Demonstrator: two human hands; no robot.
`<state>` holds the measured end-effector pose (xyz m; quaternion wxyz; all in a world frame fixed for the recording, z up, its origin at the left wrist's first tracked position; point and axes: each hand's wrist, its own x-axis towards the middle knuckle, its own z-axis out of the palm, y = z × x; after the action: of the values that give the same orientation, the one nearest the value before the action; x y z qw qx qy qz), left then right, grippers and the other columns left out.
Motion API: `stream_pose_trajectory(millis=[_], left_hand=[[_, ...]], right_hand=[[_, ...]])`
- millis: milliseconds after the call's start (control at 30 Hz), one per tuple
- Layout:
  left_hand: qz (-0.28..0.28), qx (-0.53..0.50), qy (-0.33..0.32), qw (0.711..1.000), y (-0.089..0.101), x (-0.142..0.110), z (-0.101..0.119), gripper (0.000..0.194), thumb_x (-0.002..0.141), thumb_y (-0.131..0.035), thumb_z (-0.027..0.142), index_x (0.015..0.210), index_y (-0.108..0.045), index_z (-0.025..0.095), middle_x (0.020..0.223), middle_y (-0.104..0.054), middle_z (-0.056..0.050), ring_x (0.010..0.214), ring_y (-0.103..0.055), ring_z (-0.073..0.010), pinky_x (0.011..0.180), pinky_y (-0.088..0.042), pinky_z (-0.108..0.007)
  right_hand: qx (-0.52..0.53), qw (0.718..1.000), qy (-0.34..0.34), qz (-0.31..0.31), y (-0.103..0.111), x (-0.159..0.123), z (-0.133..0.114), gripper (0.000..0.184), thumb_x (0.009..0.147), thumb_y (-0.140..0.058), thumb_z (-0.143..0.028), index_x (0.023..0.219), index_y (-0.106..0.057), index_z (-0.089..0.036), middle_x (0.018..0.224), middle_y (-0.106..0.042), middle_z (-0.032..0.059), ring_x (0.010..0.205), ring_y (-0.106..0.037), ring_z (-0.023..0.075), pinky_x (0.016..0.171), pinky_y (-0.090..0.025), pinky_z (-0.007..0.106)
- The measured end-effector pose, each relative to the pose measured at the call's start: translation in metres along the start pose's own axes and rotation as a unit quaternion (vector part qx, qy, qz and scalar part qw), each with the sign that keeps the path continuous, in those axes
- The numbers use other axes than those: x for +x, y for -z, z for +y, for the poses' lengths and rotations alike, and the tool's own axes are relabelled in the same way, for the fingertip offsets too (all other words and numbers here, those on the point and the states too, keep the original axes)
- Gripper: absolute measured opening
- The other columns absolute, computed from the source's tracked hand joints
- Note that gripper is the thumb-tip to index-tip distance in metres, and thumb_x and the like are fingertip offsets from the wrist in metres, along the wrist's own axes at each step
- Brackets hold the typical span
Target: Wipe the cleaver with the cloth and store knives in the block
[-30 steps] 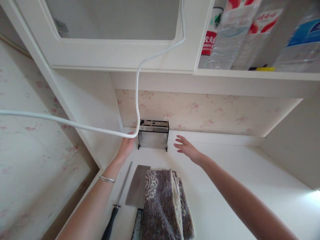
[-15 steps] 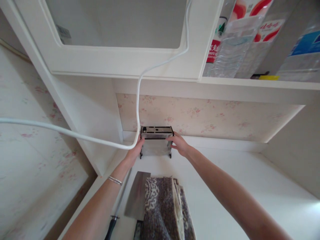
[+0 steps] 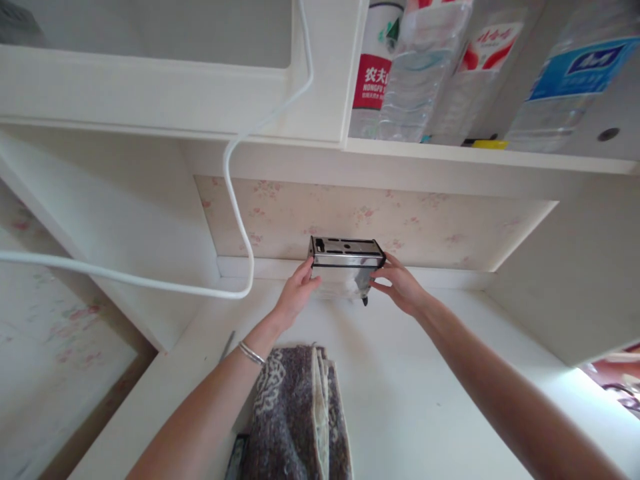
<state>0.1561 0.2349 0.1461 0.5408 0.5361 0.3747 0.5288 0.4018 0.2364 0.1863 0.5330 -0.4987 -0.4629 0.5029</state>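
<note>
Head view: your left hand [image 3: 299, 291] grips the metal holder [image 3: 345, 251] at its 9 o'clock end, your right hand [image 3: 404, 285] at 3. It has shifted toward 3 o'clock, farther from the side panel [image 3: 125, 207], to 1 o'clock of the folded mat [image 3: 290, 420]; repositioning appears under way.

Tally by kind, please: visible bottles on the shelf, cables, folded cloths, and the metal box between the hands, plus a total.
Bottles: 4
White cable: 1
Folded cloth: 1
Metal box: 1
Total: 7
</note>
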Motion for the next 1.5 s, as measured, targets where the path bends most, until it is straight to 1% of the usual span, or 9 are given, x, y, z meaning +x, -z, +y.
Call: stream_pose_trajectory(millis=[267, 500, 667, 800, 1033, 1167, 1267, 1367, 1500], left_hand=[[0.006, -0.011, 0.036, 0.999, -0.039, 0.017, -0.033, 0.067, 0.077, -0.063, 0.024, 0.140, -0.039, 0.022, 0.149, -0.034, -0.006, 0.137, -0.031, -0.0205, 0.113, -0.024, -0.036], [0.025, -0.010, 0.043, 0.999, -0.054, 0.028, -0.051, 0.073, 0.078, -0.058, 0.018, 0.145, -0.030, 0.020, 0.152, -0.025, -0.006, 0.139, -0.026, -0.0182, 0.115, -0.017, -0.033], [0.007, -0.010, 0.046, 0.999, -0.052, 0.037, -0.054, 0.083, 0.074, -0.062, 0.017, 0.147, -0.023, 0.020, 0.154, -0.018, -0.006, 0.141, -0.022, -0.0199, 0.114, -0.019, -0.035], [-0.056, 0.025, 0.041, 0.997, -0.041, 0.044, -0.050, 0.084, 0.072, -0.063, 0.017, 0.146, -0.024, 0.026, 0.155, -0.015, -0.003, 0.141, -0.020, -0.0197, 0.114, -0.021, -0.035], [-0.061, 0.140, 0.053, 0.987, -0.026, 0.038, -0.033, 0.072, 0.074, -0.062, 0.023, 0.141, -0.037, 0.021, 0.147, -0.038, -0.008, 0.133, -0.039, -0.0226, 0.109, -0.033, -0.036], [-0.011, 0.187, 0.047, 0.981, -0.014, 0.010, -0.028, 0.055, 0.078, -0.059, 0.031, 0.131, -0.051, 0.019, 0.134, -0.055, -0.010, 0.117, -0.055, -0.0237, 0.104, -0.038, -0.039], [0.016, 0.224, 0.032, 0.974, 0.004, -0.034, -0.023, 0.037, 0.078, -0.059, 0.034, 0.112, -0.064, 0.020, 0.121, -0.064, -0.008, 0.104, -0.062, -0.0224, 0.100, -0.041, -0.037], [0.053, 0.303, 0.013, 0.951, 0.026, -0.096, -0.016, 0.030, 0.084, -0.053, 0.038, 0.105, -0.064, 0.021, 0.108, -0.068, -0.006, 0.094, -0.064, -0.0198, 0.090, -0.047, -0.033], [0.125, 0.375, 0.051, 0.917, 0.060, -0.185, -0.017, 0.030, 0.087, -0.047, 0.045, 0.100, -0.064, 0.024, 0.104, -0.068, -0.003, 0.096, -0.063, -0.0194, 0.086, -0.049, -0.030]], right_hand=[[0.017, 1.000, -0.008, 0.013, 0.050, 0.003, 0.021, 0.049, 0.062, -0.066, -0.018, 0.109, -0.060, -0.032, 0.108, -0.066, 0.0002, 0.107, -0.056, 0.0223, 0.085, -0.050, 0.037], [0.051, 0.998, -0.022, 0.014, 0.066, 0.012, 0.040, 0.053, 0.066, -0.067, -0.022, 0.116, -0.056, -0.035, 0.115, -0.063, -0.0011, 0.115, -0.052, 0.0224, 0.087, -0.049, 0.037], [0.026, 0.999, -0.014, 0.022, 0.064, 0.022, 0.045, 0.056, 0.067, -0.065, -0.025, 0.120, -0.053, -0.038, 0.126, -0.057, -0.0029, 0.120, -0.049, 0.0221, 0.089, -0.047, 0.037], [0.010, 1.000, -0.005, 0.016, 0.063, 0.027, 0.048, 0.059, 0.068, -0.064, -0.026, 0.123, -0.049, -0.039, 0.129, -0.055, -0.0041, 0.121, -0.047, 0.0211, 0.088, -0.047, 0.037], [-0.042, 0.998, -0.010, 0.038, 0.064, 0.024, 0.056, 0.060, 0.066, -0.065, -0.030, 0.123, -0.049, -0.039, 0.129, -0.055, -0.0031, 0.117, -0.051, 0.0214, 0.090, -0.045, 0.038], [-0.134, 0.981, -0.028, 0.134, 0.064, 0.014, 0.069, 0.065, 0.066, -0.066, -0.037, 0.128, -0.046, -0.028, 0.139, -0.044, 0.0065, 0.129, -0.038, 0.0264, 0.102, -0.035, 0.043], [-0.169, 0.973, 0.000, 0.155, 0.055, -0.005, 0.087, 0.061, 0.068, -0.065, -0.038, 0.125, -0.046, -0.025, 0.137, -0.045, 0.0083, 0.128, -0.038, 0.0260, 0.105, -0.030, 0.042], [-0.194, 0.976, 0.021, 0.094, 0.032, -0.034, 0.108, 0.046, 0.070, -0.064, -0.038, 0.113, -0.052, -0.025, 0.122, -0.056, 0.0066, 0.113, -0.052, 0.0245, 0.098, -0.039, 0.040], [-0.220, 0.972, 0.051, -0.067, -0.019, -0.089, 0.120, 0.033, 0.077, -0.058, -0.037, 0.108, -0.055, -0.024, 0.115, -0.060, 0.0072, 0.102, -0.058, 0.0226, 0.086, -0.048, 0.038]])
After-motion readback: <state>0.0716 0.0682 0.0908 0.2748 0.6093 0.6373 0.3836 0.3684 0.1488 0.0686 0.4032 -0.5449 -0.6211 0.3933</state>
